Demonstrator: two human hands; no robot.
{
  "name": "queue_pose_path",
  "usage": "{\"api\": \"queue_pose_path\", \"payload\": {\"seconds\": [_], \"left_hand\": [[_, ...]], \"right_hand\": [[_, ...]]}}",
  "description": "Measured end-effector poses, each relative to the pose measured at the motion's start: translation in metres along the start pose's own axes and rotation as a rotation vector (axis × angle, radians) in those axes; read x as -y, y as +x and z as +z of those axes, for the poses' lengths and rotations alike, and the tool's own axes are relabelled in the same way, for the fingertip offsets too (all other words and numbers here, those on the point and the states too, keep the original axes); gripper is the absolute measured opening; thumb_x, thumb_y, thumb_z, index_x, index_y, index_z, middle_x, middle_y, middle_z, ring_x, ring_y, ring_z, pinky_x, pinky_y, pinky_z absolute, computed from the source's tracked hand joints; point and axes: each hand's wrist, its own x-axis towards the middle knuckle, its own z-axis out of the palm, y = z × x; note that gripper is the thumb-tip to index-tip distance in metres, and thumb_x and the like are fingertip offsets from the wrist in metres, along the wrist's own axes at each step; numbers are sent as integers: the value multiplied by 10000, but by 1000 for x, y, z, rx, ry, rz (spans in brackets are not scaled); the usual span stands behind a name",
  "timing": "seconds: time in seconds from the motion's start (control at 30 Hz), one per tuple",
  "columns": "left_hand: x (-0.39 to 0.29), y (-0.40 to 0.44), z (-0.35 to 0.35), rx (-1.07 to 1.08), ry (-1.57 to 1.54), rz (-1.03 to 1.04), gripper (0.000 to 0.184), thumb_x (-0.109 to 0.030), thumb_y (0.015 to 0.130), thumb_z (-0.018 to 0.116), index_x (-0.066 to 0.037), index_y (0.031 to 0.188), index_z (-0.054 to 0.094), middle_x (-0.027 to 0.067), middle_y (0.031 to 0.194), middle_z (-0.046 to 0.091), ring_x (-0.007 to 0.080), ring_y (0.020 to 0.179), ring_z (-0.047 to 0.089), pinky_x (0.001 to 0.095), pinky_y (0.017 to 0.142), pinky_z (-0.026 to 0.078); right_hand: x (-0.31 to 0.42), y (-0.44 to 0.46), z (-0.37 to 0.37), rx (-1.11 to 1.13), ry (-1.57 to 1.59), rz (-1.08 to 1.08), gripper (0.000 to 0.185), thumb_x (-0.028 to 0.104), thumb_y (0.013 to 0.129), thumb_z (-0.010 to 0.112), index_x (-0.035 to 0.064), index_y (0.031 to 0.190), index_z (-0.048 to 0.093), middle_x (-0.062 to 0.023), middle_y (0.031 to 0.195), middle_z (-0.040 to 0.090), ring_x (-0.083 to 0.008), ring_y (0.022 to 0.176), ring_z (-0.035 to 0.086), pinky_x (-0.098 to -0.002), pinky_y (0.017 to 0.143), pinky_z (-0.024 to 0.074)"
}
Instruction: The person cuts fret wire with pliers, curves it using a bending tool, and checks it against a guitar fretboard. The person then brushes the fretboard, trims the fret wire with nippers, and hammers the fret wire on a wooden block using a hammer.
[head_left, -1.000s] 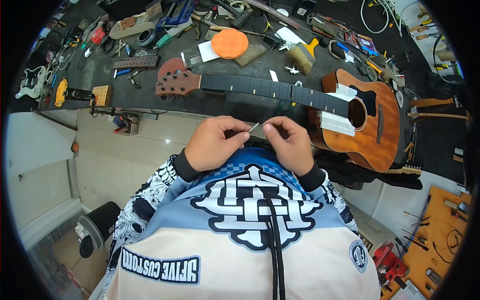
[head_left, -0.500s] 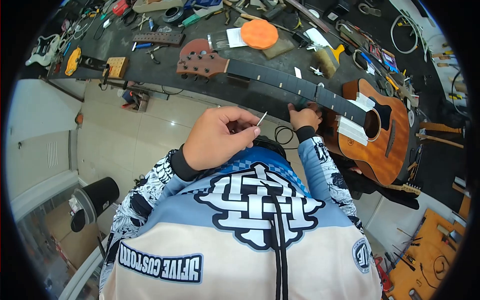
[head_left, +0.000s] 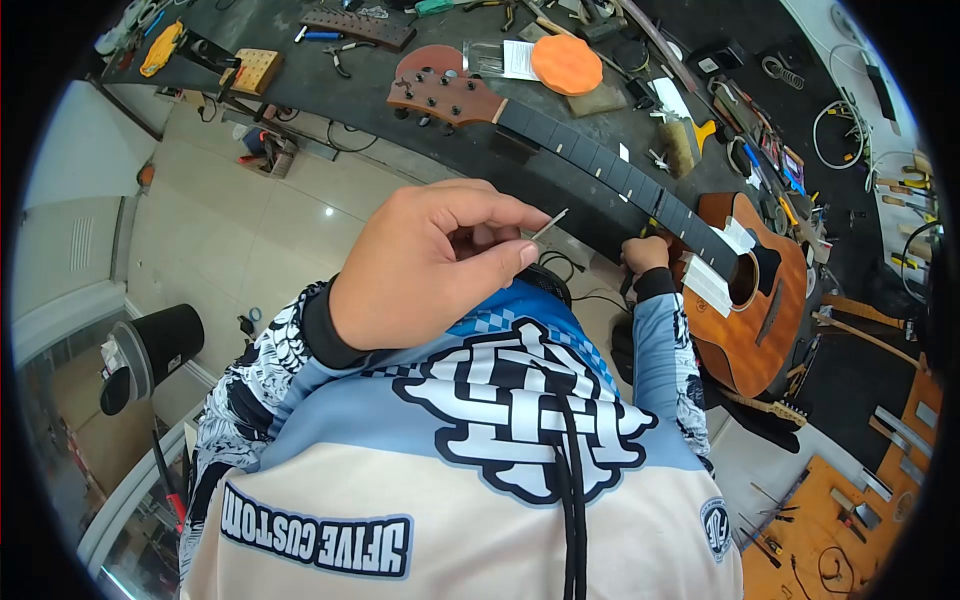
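Note:
My left hand (head_left: 440, 260) is raised in front of my chest, pinching a thin metal strip (head_left: 551, 223) between thumb and forefinger. Farther right, my right hand (head_left: 646, 256) is at the bench edge beside the guitar neck, fingers curled; what it holds, if anything, is hidden. An acoustic guitar (head_left: 735, 345) lies on its back along the bench, its dark fretboard (head_left: 585, 152) bare of strings and its headstock (head_left: 445, 98) to the left. White tape (head_left: 707, 286) covers the top on both sides of the fretboard end.
The dark workbench (head_left: 350, 105) carries an orange foam pad (head_left: 566, 65), a wide brush (head_left: 680, 148), pliers (head_left: 341, 60) and a wooden block (head_left: 257, 71). A black bin (head_left: 168, 342) stands on the floor at left. Tools lie on an orange board (head_left: 815, 530) at lower right.
My hands have parted: the right moved from the strip to the bench edge by the guitar neck. The left keeps the strip and appears larger. The view has turned, and the guitar lies more slanted.

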Motion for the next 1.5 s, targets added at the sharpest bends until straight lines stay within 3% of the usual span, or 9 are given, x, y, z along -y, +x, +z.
{"api": "queue_pose_path", "payload": {"seconds": [0.43,0.53,0.73,1.0,1.1,1.13,1.27,1.37,1.5], "left_hand": [[-8,18,4,-17,-20,139,213,-2,898,638,32,1105,673,56,887,621,67,707,565,205,648,449],[-10,23,4,-3,-4,157,217,1,898,635,32,1110,671,51,892,612,64,712,561,203,656,448],[-8,32,6,26,13,149,214,-6,897,639,39,1104,666,34,869,592,66,694,548,203,648,457],[15,52,16,30,-167,-28,148,-69,956,541,8,1079,569,45,857,588,100,732,571,238,684,469],[40,73,30,131,-320,15,66,-62,967,472,-25,1021,474,55,853,585,113,757,571,260,711,477],[47,80,37,176,-297,34,70,-85,981,399,-36,1013,437,66,839,583,134,763,575,284,738,478],[33,101,66,115,-241,279,118,-100,981,373,-26,1039,444,87,862,603,146,797,595,292,757,490],[5,112,80,109,-201,347,151,-143,1001,343,-34,1074,419,104,951,628,149,920,594,291,857,457],[-36,92,84,418,-299,-29,134,-156,1008,343,-64,1080,407,115,811,626,125,599,583,251,565,454]], "right_hand": [[-71,-168,-51,350,381,86,344,-122,693,508,12,993,611,-47,836,565,-127,577,535,-262,522,438],[-64,-180,-73,474,439,-59,487,-141,637,453,-11,1069,635,-101,1057,644,-174,969,602,-270,871,458],[18,-241,-94,513,581,-263,620,-120,611,413,-25,1181,637,-145,1246,621,-278,1303,487,-394,1118,312],[35,-236,-137,716,578,-312,233,-120,578,429,19,747,509,-204,1220,601,-324,1195,569,-426,1032,430],[26,-231,-154,780,662,-398,250,-147,580,442,32,746,498,-253,1207,593,-332,1102,619,-434,896,530],[25,-232,-161,817,730,-408,234,-156,629,468,40,753,494,-294,1126,597,-325,905,679,-393,661,591],[38,-234,-171,951,1054,-627,191,-147,731,543,29,793,501,-331,985,583,-298,650,675,-312,428,545],[53,-229,-169,1191,1056,-836,262,-220,715,528,8,839,493,-293,979,574,-326,606,661,-350,479,595],[70,-237,-155,1213,1082,-852,259,-219,720,544,1,848,502,-284,961,573,-293,581,649,-334,479,578]]}}
